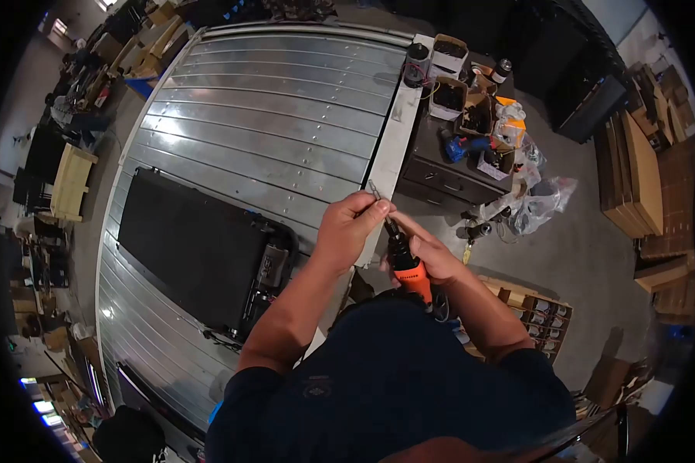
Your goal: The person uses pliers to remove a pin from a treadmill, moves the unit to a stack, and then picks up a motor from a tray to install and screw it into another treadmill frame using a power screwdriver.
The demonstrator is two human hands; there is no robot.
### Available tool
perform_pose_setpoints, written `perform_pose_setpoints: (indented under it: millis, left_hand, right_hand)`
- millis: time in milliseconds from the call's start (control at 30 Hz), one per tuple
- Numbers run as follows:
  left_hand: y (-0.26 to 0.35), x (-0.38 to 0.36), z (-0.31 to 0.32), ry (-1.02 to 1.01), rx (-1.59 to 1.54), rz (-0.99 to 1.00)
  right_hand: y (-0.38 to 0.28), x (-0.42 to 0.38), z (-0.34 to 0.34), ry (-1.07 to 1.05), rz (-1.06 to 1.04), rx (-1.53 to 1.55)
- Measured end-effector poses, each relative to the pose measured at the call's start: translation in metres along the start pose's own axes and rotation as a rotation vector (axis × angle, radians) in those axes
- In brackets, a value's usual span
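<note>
My right hand (435,259) is wrapped round an orange and black power screwdriver (411,275), which points forward and away from my body. At its front end, my left hand (351,229) pinches a thin metal driver bit (374,187) between thumb and fingers. The bit's tip sticks out past the fingertips; where it meets the screwdriver is partly covered by my fingers. Both hands are above the near edge of a slatted metal table (286,116). A flat black panel assembly (197,243) lies on the slats left of my hands.
Right of the table, a dark drawer cabinet (440,179) carries open boxes of small parts (448,96) and a blue cordless drill (457,147). Plastic bags (544,204) hang beside it. Cardboard sheets (633,177) lean at the right. A divided box (544,324) is near my right elbow.
</note>
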State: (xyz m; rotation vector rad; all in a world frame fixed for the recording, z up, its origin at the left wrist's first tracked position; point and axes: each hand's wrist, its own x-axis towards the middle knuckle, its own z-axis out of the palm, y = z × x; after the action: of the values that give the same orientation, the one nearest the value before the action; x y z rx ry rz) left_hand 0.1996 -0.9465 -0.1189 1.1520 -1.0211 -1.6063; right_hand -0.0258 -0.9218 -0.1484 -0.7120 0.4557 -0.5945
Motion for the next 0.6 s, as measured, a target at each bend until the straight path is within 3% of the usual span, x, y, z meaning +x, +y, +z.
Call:
perform_pose_setpoints:
  millis: [133,300,600]
  left_hand:
    - [0.020,0.010,0.016,0.043,0.094,0.079]
    - [0.042,0.049,0.043,0.031,0.100,0.106]
    - [0.069,0.136,0.122,0.036,0.029,0.212]
  right_hand:
    - [-0.023,-0.001,0.004,0.003,-0.235,-0.180]
    - [-0.073,-0.008,-0.034,-0.077,-0.088,-0.157]
    - [-0.168,-0.018,-0.114,-0.091,-0.178,-0.128]
